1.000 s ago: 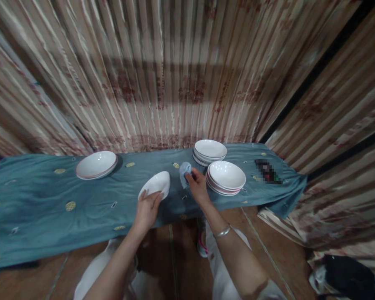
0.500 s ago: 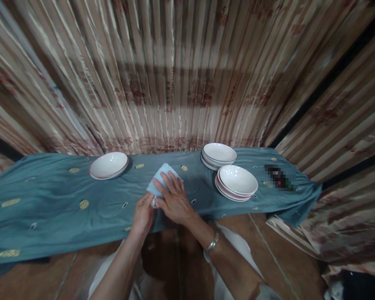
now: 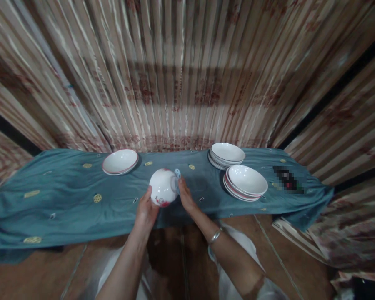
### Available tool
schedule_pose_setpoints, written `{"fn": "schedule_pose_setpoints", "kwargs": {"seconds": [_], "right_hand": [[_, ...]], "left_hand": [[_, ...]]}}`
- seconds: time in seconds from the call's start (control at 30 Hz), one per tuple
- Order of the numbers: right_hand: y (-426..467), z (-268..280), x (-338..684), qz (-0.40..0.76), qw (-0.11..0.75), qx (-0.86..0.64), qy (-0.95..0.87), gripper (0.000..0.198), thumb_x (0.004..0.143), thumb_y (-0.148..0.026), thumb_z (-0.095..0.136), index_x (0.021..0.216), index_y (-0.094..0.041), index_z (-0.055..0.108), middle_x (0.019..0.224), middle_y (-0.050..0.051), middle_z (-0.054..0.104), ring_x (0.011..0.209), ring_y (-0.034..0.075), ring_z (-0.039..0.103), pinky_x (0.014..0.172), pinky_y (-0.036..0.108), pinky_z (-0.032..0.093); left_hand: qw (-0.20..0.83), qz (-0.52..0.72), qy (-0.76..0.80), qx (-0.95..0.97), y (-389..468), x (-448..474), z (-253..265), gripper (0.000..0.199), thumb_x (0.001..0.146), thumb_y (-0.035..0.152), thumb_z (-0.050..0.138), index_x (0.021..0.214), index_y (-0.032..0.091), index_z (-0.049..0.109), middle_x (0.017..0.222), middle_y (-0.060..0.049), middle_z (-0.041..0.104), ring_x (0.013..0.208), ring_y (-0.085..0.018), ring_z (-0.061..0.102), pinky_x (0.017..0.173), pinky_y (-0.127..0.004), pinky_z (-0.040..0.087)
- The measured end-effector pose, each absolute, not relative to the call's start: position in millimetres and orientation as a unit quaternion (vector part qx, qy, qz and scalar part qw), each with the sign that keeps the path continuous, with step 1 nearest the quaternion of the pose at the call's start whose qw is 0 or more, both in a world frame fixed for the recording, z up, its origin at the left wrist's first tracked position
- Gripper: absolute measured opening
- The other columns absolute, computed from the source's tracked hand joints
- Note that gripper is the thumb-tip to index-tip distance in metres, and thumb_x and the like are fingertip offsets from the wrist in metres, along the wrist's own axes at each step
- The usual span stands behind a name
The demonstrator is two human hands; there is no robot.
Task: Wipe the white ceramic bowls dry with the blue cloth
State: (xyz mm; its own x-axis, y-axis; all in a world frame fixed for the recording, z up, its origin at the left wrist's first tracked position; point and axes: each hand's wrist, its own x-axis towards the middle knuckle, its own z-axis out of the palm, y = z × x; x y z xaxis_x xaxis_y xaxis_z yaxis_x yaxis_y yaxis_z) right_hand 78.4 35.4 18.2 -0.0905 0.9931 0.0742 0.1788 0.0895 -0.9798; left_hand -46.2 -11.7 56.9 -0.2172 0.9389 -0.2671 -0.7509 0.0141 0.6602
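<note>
I am clamping the bowl (image 3: 163, 187) in my left hand (image 3: 146, 211); right hand (image 3: 185, 196) is pinching the cloth (image 3: 176, 173); a loose grip risks dropping it.

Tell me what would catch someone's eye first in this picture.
First, the white bowl held up at the centre, its underside toward the camera, between the left hand and the right hand, which presses a pale blue cloth to it. Next, two stacks of white bowls at right on the teal tablecloth, and a lone bowl at left.
</note>
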Motion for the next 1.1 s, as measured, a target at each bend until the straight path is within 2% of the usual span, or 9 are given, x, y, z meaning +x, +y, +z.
{"fn": "schedule_pose_setpoints", "kwargs": {"seconds": [0.2, 0.37, 0.53, 0.63, 0.77, 0.87, 1.1], "right_hand": [[8, 17, 64, 0.419, 0.421, -0.514, -0.619, 0.07, 0.095, -0.057, 0.023, 0.152, -0.017, 0.014, 0.158, 0.009, 0.018, 0.146, 0.018, 0.015, 0.119, 0.041, 0.018], [-14, 21, 56, 0.387, 0.394, -0.506, -0.662, 0.071, 0.096, -0.053, 0.029, 0.153, -0.016, 0.007, 0.161, 0.01, 0.005, 0.148, 0.021, 0.0, 0.12, 0.043, 0.012], [-28, 23, 52, 0.335, 0.394, -0.488, -0.703, 0.071, 0.097, -0.047, 0.033, 0.153, -0.015, 0.002, 0.16, 0.012, -0.003, 0.147, 0.024, -0.005, 0.119, 0.048, 0.013], [-30, 25, 54, 0.282, 0.39, -0.472, -0.739, 0.072, 0.097, -0.044, 0.035, 0.152, -0.011, 0.003, 0.16, 0.016, 0.0, 0.147, 0.026, -0.002, 0.119, 0.05, 0.014], [-23, 31, 64, 0.185, 0.394, -0.439, -0.786, 0.069, 0.097, -0.041, 0.037, 0.152, -0.011, 0.009, 0.158, 0.017, 0.017, 0.147, 0.027, 0.006, 0.119, 0.051, 0.018], [-13, 35, 74, 0.133, 0.4, -0.415, -0.806, 0.068, 0.097, -0.04, 0.036, 0.152, -0.011, 0.011, 0.156, 0.017, 0.023, 0.147, 0.026, 0.012, 0.118, 0.052, 0.022], [1, 36, 88, 0.085, 0.38, -0.424, -0.818, 0.065, 0.097, -0.04, 0.035, 0.151, -0.008, 0.015, 0.153, 0.018, 0.029, 0.146, 0.026, 0.016, 0.117, 0.051, 0.026]], "left_hand": [[0.64, 0.694, 0.321, 0.074, -3, -53, 54, 0.05, 0.093, 0.03, 0.046, 0.14, 0.014, 0.046, 0.112, -0.013, 0.071, 0.11, -0.026, 0.064, 0.1, -0.041, 0.047], [0.641, 0.693, 0.327, 0.027, 2, -55, 63, 0.049, 0.097, 0.028, 0.035, 0.143, 0.013, 0.042, 0.108, -0.013, 0.073, 0.1, -0.023, 0.069, 0.097, -0.038, 0.048], [0.632, 0.695, 0.342, 0.017, 2, -52, 71, 0.048, 0.097, 0.027, 0.033, 0.14, 0.009, 0.045, 0.1, -0.013, 0.075, 0.098, -0.023, 0.069, 0.097, -0.036, 0.049], [0.619, 0.701, 0.353, 0.03, 2, -49, 71, 0.046, 0.097, 0.028, 0.036, 0.135, 0.007, 0.05, 0.101, -0.013, 0.075, 0.101, -0.023, 0.068, 0.098, -0.036, 0.048], [0.585, 0.731, 0.336, 0.098, 1, -47, 66, 0.043, 0.09, 0.029, 0.051, 0.126, 0.007, 0.058, 0.106, -0.014, 0.073, 0.105, -0.025, 0.066, 0.098, -0.036, 0.048], [0.582, 0.735, 0.319, 0.138, 0, -46, 64, 0.043, 0.084, 0.029, 0.061, 0.12, 0.006, 0.062, 0.106, -0.016, 0.073, 0.106, -0.026, 0.066, 0.097, -0.037, 0.049], [0.587, 0.73, 0.32, 0.141, -2, -41, 66, 0.039, 0.083, 0.025, 0.062, 0.118, 0.007, 0.064, 0.1, -0.014, 0.074, 0.104, -0.027, 0.067, 0.095, -0.039, 0.05]]}}
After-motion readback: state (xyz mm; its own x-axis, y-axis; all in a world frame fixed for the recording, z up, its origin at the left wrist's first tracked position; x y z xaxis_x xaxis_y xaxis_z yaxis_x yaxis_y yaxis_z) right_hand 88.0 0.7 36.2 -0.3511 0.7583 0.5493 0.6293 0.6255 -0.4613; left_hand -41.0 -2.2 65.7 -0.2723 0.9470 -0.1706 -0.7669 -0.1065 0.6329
